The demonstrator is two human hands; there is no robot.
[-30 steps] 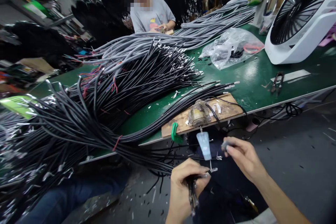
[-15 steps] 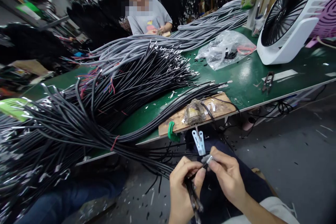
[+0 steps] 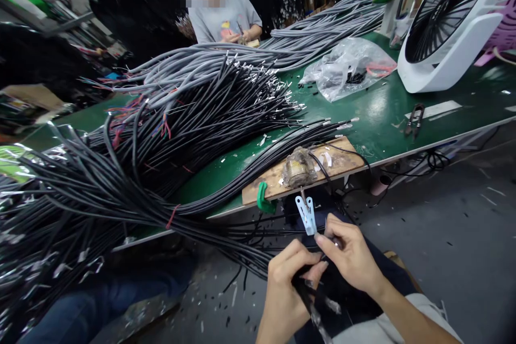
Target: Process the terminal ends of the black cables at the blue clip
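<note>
The left hand (image 3: 288, 285) is closed around a black cable (image 3: 303, 289), thumb and fingers clamped on it just short of its end. The right hand (image 3: 350, 258) pinches that end from the 2 o'clock side, fingertips (image 3: 322, 239) meeting the left thumb; a small glint of metal shows between them, too small to identify. The cable is thin, matte black, and runs down past the left palm toward 5 o'clock, where it blurs and leaves the bottom edge.

Just above the hands, at 12 o'clock, a pale blue clip (image 3: 306, 214) hangs from a wooden board (image 3: 342, 158) — the board sits on the green table (image 3: 382, 113) edge, held by a green clamp (image 3: 263, 201). A taped lump (image 3: 298, 166) rests on the board.

At 10 o'clock a big bundle (image 3: 121, 183) of black cables with metal tips spreads over the table; grey cables (image 3: 209, 62) lie beyond. At 1 o'clock sit a plastic bag (image 3: 350, 67), a white fan (image 3: 451, 16) cut off by the frame, and snips (image 3: 414, 120).

Across the table, at 12 o'clock, another person (image 3: 223, 13) works. No writing is readable anywhere.
</note>
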